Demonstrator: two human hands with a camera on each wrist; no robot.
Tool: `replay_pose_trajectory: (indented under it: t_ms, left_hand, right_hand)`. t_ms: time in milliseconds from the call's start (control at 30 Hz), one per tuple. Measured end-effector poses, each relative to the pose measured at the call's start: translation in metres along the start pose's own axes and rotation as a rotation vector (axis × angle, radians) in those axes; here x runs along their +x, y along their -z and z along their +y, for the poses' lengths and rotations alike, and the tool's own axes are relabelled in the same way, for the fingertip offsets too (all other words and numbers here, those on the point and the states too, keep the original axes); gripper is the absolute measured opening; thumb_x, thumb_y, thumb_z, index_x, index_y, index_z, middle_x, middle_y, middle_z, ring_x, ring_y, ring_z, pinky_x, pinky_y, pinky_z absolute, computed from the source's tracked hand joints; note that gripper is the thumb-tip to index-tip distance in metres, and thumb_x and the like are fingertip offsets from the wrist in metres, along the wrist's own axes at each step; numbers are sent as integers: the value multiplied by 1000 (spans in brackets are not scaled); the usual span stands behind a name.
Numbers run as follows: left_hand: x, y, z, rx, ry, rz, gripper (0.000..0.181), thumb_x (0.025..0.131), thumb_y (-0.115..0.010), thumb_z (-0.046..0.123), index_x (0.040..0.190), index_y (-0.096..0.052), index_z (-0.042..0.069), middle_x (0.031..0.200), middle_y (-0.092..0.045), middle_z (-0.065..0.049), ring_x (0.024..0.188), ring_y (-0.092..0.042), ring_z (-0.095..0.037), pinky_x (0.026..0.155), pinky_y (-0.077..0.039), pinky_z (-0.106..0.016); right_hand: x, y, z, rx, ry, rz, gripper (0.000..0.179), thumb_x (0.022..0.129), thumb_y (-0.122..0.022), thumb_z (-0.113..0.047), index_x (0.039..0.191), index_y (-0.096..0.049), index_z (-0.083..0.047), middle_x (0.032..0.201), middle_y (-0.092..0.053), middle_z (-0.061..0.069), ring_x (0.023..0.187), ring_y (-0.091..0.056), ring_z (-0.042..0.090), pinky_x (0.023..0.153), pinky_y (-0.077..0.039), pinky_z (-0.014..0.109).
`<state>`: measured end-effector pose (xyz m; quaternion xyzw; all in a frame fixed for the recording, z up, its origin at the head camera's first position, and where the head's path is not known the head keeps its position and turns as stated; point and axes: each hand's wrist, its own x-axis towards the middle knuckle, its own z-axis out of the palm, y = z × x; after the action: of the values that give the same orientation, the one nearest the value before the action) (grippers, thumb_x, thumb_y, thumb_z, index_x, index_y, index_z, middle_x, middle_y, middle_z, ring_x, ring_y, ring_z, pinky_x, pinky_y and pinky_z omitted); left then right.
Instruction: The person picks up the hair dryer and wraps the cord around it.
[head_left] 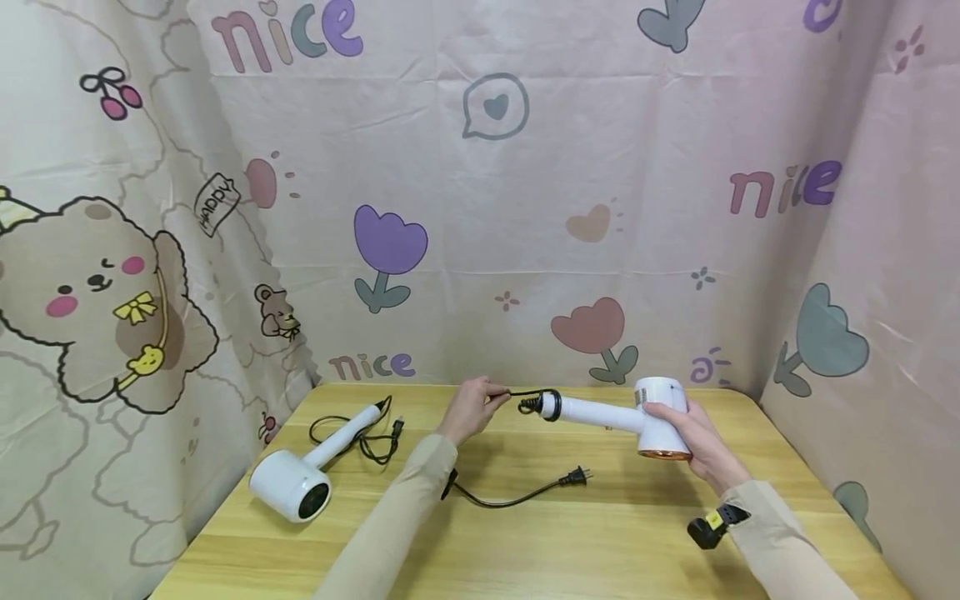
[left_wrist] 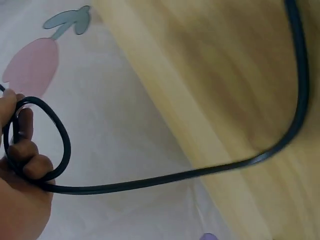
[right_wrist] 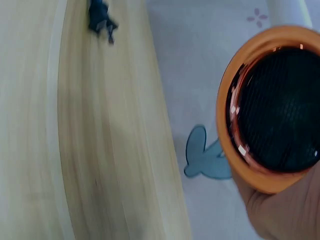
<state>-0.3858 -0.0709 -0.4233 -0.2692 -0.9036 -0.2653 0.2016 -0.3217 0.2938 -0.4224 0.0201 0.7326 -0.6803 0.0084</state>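
My right hand (head_left: pixel 697 437) grips the head of a white hair dryer (head_left: pixel 600 412), held above the table with its handle pointing left. In the right wrist view the dryer's copper-rimmed end (right_wrist: pixel 227 95) faces the camera. A black cord (head_left: pixel 555 408) is wound around the handle's end. My left hand (head_left: pixel 472 408) pinches that cord just left of the handle; in the left wrist view a loop of the cord (left_wrist: pixel 65 135) passes through the curled fingers. From beneath the left arm the cord trails over the table to a two-pin plug (head_left: pixel 576 477).
A second white hair dryer (head_left: pixel 292 483) lies at the left of the wooden table (head_left: pixel 540 542), its black cord (head_left: pixel 378 454) loosely coiled beside its handle. Patterned curtains (head_left: pixel 495 208) hang behind the table and along both sides.
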Motion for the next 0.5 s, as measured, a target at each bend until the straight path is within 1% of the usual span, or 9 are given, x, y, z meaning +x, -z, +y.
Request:
replay_pose_trajectory:
  t_ms: [67, 100, 167, 233, 300, 367, 433, 500]
  left_hand:
    - [-3, -2, -2, 5, 2, -33, 16, 92, -69, 19, 103, -78, 12, 86, -69, 0, 66, -53, -7, 57, -43, -20]
    - [-4, -4, -3, 20, -6, -49, 17, 92, -68, 18, 105, -77, 12, 86, -69, 0, 67, -53, -6, 58, -44, -20]
    - [-6, -6, -3, 47, -41, -82, 18, 92, -68, 17, 107, -77, 12, 84, -67, 1, 66, -53, -7, 58, -45, -21]
    - [-7, -8, 0, 70, -86, -108, 20, 93, -67, 17, 110, -76, 12, 82, -66, 1, 65, -53, -6, 59, -46, -21]
    - [-8, -10, 3, 90, -128, -117, 20, 94, -66, 17, 111, -75, 13, 82, -67, 1, 65, -54, -6, 59, -46, -20]
    - [-10, -11, 6, 101, -149, -119, 20, 94, -66, 17, 112, -75, 14, 83, -68, 1, 65, -55, -6, 59, -47, -19]
    - [-11, -11, 9, 112, -162, -120, 21, 93, -67, 16, 113, -75, 14, 86, -70, 0, 68, -58, -6, 61, -48, -18]
    - [-12, -10, 11, 130, -170, -128, 24, 92, -68, 14, 115, -74, 14, 92, -72, -1, 72, -62, -6, 64, -50, -17]
  right_hand:
    - [0, -2, -1, 62, -32, 0, 86, 94, -65, -33, 155, -12, -5, 103, -59, -3, 87, -65, 12, 80, -58, 34]
    - [0, -3, -1, 97, -50, -4, 88, 94, -65, -34, 155, -9, -5, 102, -59, -4, 87, -65, 12, 81, -58, 34]
    - [0, -5, -2, 167, -94, -11, 90, 94, -65, -34, 156, -6, -7, 103, -59, -4, 88, -65, 12, 84, -58, 34]
    - [-1, -8, -4, 232, -140, -12, 88, 94, -64, -35, 155, -6, -8, 103, -58, -2, 89, -65, 12, 85, -57, 34]
    - [-2, -10, -7, 290, -184, -11, 83, 94, -64, -36, 152, -11, -8, 104, -57, -1, 90, -64, 12, 87, -57, 34]
    - [-2, -14, -9, 340, -222, 10, 74, 93, -66, -36, 145, -20, -8, 102, -57, -1, 89, -64, 12, 86, -57, 34]
    - [-2, -17, -11, 363, -244, 44, 67, 92, -67, -36, 139, -29, -8, 98, -58, -1, 86, -64, 12, 85, -58, 33]
    - [-2, -19, -13, 364, -260, 100, 63, 90, -70, -35, 133, -34, -9, 93, -59, -2, 82, -64, 11, 81, -58, 31]
